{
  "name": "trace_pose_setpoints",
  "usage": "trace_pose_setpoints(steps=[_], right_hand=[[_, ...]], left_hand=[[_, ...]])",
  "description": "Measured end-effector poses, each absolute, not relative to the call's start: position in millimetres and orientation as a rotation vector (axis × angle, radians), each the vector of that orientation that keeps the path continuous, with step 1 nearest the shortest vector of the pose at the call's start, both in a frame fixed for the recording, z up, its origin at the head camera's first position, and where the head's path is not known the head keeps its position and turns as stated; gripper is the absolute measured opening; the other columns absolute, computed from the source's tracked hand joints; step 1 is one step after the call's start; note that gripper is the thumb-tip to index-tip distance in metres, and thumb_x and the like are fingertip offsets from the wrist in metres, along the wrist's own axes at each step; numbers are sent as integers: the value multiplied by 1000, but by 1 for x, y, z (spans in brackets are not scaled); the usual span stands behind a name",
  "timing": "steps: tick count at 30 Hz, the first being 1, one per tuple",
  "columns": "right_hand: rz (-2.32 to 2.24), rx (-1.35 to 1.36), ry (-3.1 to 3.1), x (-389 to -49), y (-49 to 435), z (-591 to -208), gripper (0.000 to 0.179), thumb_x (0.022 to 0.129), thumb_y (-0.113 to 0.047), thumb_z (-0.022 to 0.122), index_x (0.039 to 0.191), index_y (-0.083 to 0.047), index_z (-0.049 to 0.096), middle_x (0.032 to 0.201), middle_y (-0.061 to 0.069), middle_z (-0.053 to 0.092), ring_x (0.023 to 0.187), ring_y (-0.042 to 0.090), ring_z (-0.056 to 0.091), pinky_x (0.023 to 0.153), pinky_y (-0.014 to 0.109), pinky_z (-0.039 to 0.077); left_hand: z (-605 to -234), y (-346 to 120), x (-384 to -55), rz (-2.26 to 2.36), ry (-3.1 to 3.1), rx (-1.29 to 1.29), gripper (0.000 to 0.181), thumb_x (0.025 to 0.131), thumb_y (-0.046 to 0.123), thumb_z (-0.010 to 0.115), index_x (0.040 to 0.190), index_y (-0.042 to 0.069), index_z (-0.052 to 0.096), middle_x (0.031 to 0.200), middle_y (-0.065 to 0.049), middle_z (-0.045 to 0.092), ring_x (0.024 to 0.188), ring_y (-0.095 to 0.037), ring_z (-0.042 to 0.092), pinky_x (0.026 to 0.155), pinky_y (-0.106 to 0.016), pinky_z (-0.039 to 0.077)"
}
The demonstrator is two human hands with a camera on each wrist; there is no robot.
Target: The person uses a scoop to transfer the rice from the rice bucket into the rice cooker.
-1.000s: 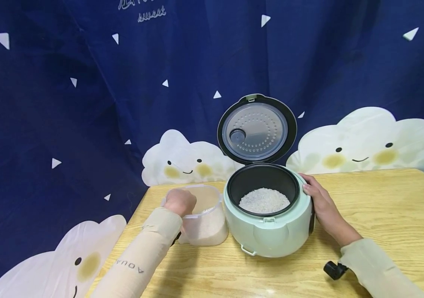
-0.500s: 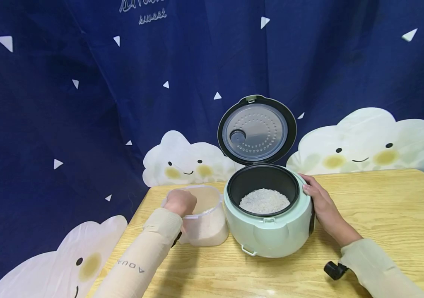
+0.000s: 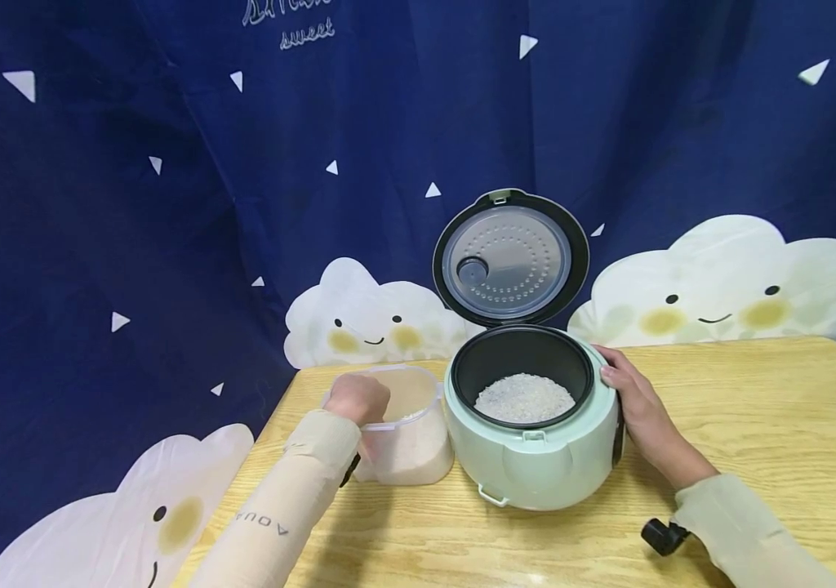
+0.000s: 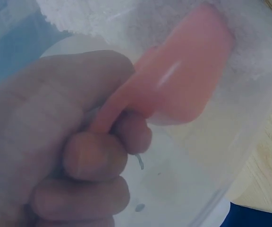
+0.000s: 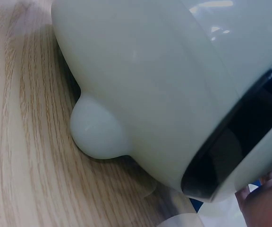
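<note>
A dark blue curtain [image 3: 374, 106] showing smiling white clouds [image 3: 727, 261] hangs behind the wood-grain table [image 3: 771, 408].

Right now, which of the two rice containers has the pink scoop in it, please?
The translucent plastic box, where the left hand grips the scoop; the rice cooker shows only rice.

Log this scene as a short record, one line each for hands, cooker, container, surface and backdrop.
Left hand: grips pink scoop by its handle, inside container
Right hand: rests against cooker's right side
Cooker: pale green, lid raised, rice in black pot
Container: translucent, holds rice, beside cooker
Surface: wood-grained table
Backdrop: dark blue, smiling clouds
</note>
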State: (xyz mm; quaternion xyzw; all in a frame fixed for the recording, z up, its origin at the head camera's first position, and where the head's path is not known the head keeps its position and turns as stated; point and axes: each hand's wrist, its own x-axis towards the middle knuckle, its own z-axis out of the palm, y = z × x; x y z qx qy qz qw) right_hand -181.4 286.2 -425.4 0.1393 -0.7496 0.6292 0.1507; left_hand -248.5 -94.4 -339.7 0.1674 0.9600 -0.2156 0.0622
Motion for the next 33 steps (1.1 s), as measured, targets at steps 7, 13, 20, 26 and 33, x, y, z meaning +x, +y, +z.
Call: trace_pose_setpoints(steps=[7,13,20,26,33], right_hand=[[1813,411,-2151,-181,286,-426,49,111,-31,32,153,-8,42,136,-30,51,127,-14,44,102,1,31],[1807,399,-2148,-181,285,-425,48,111,-30,33,152,-7,43,135,-32,51,126,-16,44,102,1,31],[1807,408,-2135,-181,285,-425,48,111,-28,33,152,-6,43,135,-32,51,127,-16,44,102,1,31],[1808,404,-2120,-181,285,-427,48,110,-27,34,152,-4,43,135,-32,52,127,-17,44,103,1,30],[1810,398,-2121,-183,285,-428,48,110,-26,34,152,-4,43,134,-32,52,126,-16,45,102,1,31]], left_hand=[[-339,-99,-249,-529,2845,514,44,91,25,72,55,20,49,64,3,53,60,-14,48,60,-39,51],[-339,-102,-251,-457,2823,543,48,93,29,71,53,21,45,58,5,42,57,-13,42,55,-35,40],[-338,-101,-252,-416,2792,523,46,94,29,70,54,21,47,59,5,43,57,-13,43,56,-32,39],[-340,-104,-254,-259,2744,553,51,86,24,77,52,22,40,55,6,36,55,-12,35,52,-29,32],[-342,-106,-255,-128,2715,610,52,84,15,77,50,21,39,53,5,31,53,-12,29,51,-27,27]])
